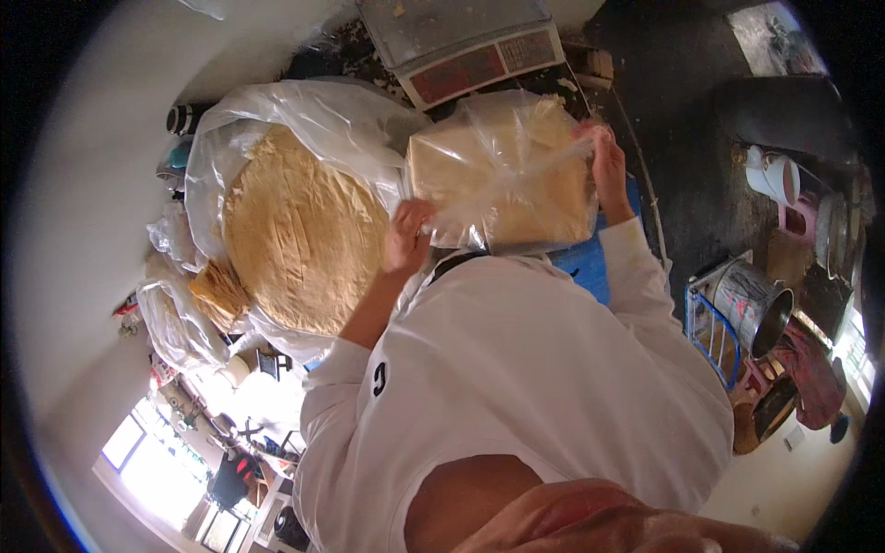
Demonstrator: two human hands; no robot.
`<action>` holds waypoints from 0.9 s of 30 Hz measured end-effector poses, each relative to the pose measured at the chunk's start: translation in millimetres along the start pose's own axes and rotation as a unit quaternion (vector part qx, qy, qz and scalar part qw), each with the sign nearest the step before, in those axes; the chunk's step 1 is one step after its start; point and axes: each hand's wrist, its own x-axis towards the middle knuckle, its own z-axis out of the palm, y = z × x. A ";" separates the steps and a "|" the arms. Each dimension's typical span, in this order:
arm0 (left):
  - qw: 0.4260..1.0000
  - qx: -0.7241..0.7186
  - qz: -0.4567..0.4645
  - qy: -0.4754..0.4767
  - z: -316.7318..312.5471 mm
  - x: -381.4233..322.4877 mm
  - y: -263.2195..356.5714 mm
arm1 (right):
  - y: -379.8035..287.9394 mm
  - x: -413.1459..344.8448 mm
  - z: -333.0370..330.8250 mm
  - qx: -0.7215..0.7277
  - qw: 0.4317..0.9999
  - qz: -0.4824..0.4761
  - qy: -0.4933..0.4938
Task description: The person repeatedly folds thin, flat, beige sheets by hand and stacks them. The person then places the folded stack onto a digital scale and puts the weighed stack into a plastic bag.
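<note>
In front of my body is a clear plastic bag (477, 204) around a thick, box-shaped stack of tan sheets (553, 200). The plastic is pulled taut across the top, with creases running between my hands. At the bag's far right side, my right hand (610, 169) pinches a bunched part of the film. My left hand (409, 238) has its fingers curled on the film at the near left corner. Just left of it lies a large round stack of thin tan flatbread-like sheets (304, 235), its surface wrinkled, inside a wide-mouthed clear plastic bag (332, 121).
Behind the bagged block stands a clear-topped box (463, 41) with a printed side. Folded brown sheets (220, 294) and a filled plastic bag (176, 325) lie at left. A metal pot (753, 307), a blue rack (712, 339) and a white bucket (774, 176) are at right.
</note>
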 end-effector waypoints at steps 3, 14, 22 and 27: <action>0.983 0.109 0.148 -0.016 -3.4 28.4 -1.5 | -16.2 -11.1 4.3 -0.335 0.907 -0.200 -0.159; 0.850 0.495 0.159 -0.089 78.2 94.7 42.3 | 0.4 -22.1 74.5 -0.587 0.742 -0.236 -0.222; 0.987 0.100 0.099 -0.072 49.2 108.5 66.3 | -17.1 -13.0 75.3 -0.424 0.860 -0.186 -0.214; 0.998 -0.056 0.015 0.036 26.5 94.6 99.8 | -52.5 -19.3 77.2 0.127 0.978 0.061 -0.152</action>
